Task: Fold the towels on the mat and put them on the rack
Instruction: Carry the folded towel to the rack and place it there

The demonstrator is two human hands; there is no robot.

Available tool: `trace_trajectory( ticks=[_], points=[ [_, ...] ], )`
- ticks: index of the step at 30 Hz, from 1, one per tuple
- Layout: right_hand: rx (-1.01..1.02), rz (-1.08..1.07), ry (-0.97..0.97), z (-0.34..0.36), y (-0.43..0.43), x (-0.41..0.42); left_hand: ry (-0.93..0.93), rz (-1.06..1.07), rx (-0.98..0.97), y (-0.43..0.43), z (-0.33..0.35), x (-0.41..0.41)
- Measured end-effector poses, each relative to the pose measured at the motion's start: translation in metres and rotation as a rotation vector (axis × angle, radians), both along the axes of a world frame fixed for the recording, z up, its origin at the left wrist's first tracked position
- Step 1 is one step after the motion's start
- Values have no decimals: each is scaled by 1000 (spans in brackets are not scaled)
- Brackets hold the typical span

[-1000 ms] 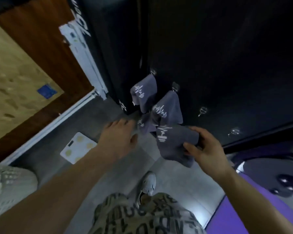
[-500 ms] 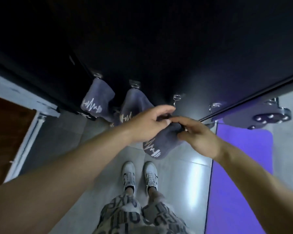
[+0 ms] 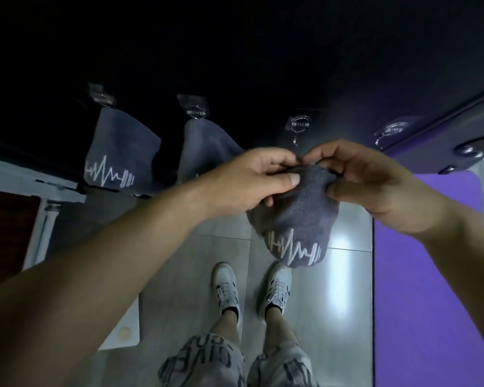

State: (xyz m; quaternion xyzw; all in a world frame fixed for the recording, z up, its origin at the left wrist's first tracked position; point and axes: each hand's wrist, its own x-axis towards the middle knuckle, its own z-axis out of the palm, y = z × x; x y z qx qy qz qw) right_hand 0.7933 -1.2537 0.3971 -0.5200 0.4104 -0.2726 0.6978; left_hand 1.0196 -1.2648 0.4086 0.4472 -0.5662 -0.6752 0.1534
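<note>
Head camera, looking down: a person's left hand (image 3: 252, 182) and right hand (image 3: 375, 180) pinch the bunched top edge of a grey towel (image 3: 296, 222) between them. The fingers (image 3: 274, 160) of both hands are curled and clamped on the cloth, just below the empty third hook (image 3: 299, 127) in a rack of hooks on a dark wall panel (image 3: 263, 51). The towel, stitched with a white pulse-line logo, hangs from the hands above the tiled floor (image 3: 179, 261) and the person's white shoes (image 3: 227, 291). Two matching towels, the far-left towel (image 3: 118, 155) and the second towel (image 3: 204, 146), already hang from hooks to the left; a fourth hook (image 3: 390, 132) stands bare to the right. The purple mat (image 3: 430, 275) lies on the floor at right, with no towels on the part in view. The likely risk is a missed hang: no loop on the towel can be made out, and if the cloth catches only the hook's tip, or the hands release early, it could slide to the floor and come unfolded.
</note>
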Motion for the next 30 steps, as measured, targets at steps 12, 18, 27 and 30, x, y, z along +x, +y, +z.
trace_trajectory(
  ticks=[12, 18, 27, 30],
  points=[
    [-162, -418, -21, -23, -16, 11, 93, 560, -70, -11, -20, -14],
    [-296, -472, 170, -26, -20, 16, 168, 833, 40, -12, -37, -32],
    [-422, -454, 304, -61, -6, 21, 138, 1013, 164, -15, -60, -48],
    [-400, -443, 304, -64, -2, 24, 69, 1050, 53, -12, -62, -54]
  ],
)
